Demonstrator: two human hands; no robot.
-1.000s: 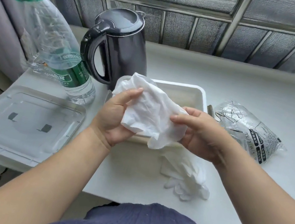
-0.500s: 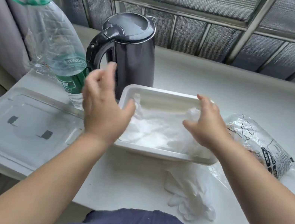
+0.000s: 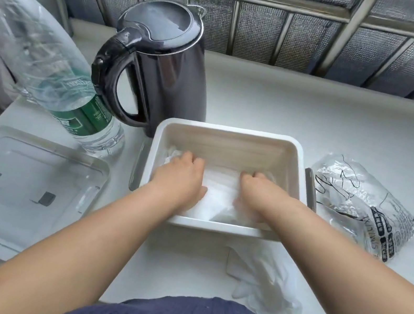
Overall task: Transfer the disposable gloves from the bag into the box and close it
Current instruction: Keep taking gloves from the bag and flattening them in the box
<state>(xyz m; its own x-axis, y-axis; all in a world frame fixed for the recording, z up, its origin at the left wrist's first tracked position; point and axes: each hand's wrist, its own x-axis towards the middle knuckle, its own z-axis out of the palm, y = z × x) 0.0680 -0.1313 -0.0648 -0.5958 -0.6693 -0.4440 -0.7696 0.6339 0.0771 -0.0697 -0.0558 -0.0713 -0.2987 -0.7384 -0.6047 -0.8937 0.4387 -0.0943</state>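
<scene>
A white rectangular box (image 3: 230, 130) stands on the sill in front of me, with a wad of white disposable gloves (image 3: 217, 193) lying in its bottom. My left hand (image 3: 180, 177) and my right hand (image 3: 257, 193) are both inside the box and press down on the wad, left and right of its middle; the fingertips are hidden in the gloves. The clear printed glove bag (image 3: 358, 203) lies crumpled just right of the box. Some more loose gloves (image 3: 264, 280) lie on the sill in front of the box's near right corner.
A clear box lid (image 3: 21, 185) lies flat at the left. A dark electric kettle (image 3: 166, 66) stands behind the box's left corner, and a large tilted water bottle (image 3: 50, 65) is left of it. Window bars run along the back.
A second ago both hands held the glove wad above the box. They dropped it in, hovered over the rim, and now both press it down inside the box.
</scene>
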